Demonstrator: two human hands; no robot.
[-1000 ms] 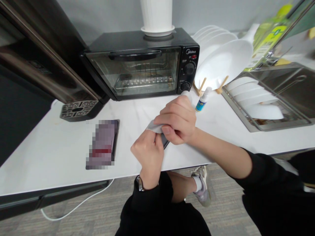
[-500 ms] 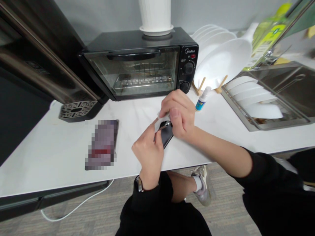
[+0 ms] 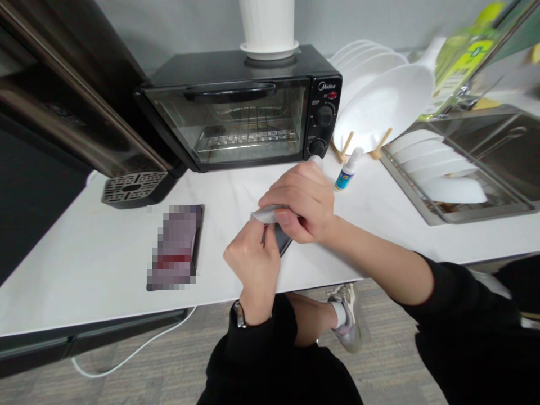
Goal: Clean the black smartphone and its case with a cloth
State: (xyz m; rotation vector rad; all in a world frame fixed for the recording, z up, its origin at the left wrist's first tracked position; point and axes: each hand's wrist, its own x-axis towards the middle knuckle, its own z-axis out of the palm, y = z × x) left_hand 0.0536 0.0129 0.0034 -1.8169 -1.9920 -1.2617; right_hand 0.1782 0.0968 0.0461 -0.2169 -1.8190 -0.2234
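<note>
A light grey cloth (image 3: 269,214) with a zigzag edge is bunched in my right hand (image 3: 301,197), whose fingers are folded over it. Part of it also stands up behind that hand, near the oven. Just below and to the left, my left hand (image 3: 255,253) pinches something thin between thumb and fingers, at the cloth's edge. Fingers and cloth hide most of it, so its kind does not show. Under both hands a flat black object (image 3: 284,239) lies on the white counter (image 3: 236,197), partly covered. A small spray bottle (image 3: 345,174) with a blue label stands to the right.
A black toaster oven (image 3: 248,124) with a white pot (image 3: 268,28) on top stands behind. White plates (image 3: 383,101) lean in a wooden rack by the sink (image 3: 426,211). A blurred-out flat object (image 3: 175,247) and a dark machine's drip tray (image 3: 134,188) are on the left.
My right hand has shifted slightly left and down over the cloth. The shiny metal part seen between the hands before is now covered. My left hand stays nearly in place.
</note>
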